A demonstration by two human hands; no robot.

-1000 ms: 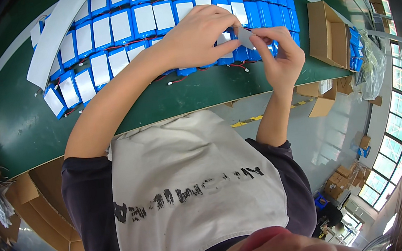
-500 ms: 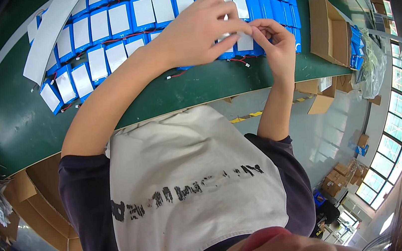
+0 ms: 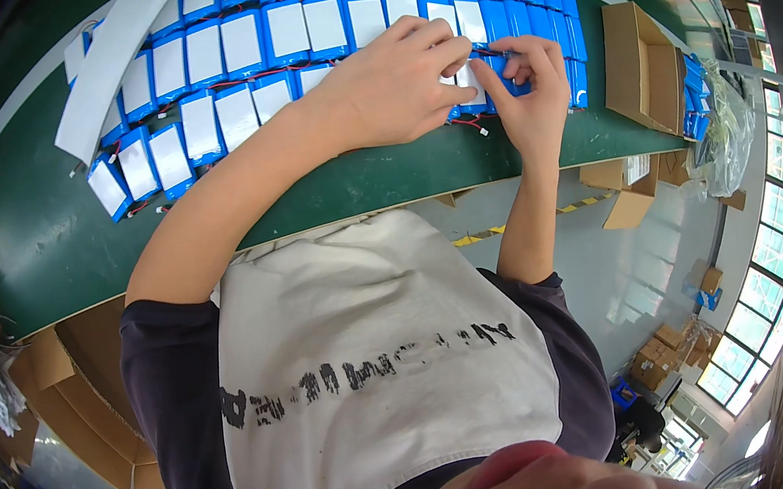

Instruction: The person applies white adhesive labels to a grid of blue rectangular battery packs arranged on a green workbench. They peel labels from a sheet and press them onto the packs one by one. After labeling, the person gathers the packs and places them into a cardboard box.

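Rows of flat blue battery packs, many with a white pad on top, cover the far part of the green table. My left hand reaches across the front row from the left. Its fingers are bent, and a gap shows between forefinger and thumb over a white-topped pack. Beside it, my right hand hovers over bare blue packs, thumb raised apart from the curled fingers. Nothing can be made out in either hand. Thin red wires with a small white connector stick out below the front row.
A long white strip lies across the packs at the left. On the right stand an open cardboard box and more blue packs beside clear plastic. The green table's near edge runs before me; a big carton sits below left.
My fingertips, which met over the front row, have come apart. The left hand has shifted slightly down, and the right thumb has lifted away from it. The view has shifted slightly.
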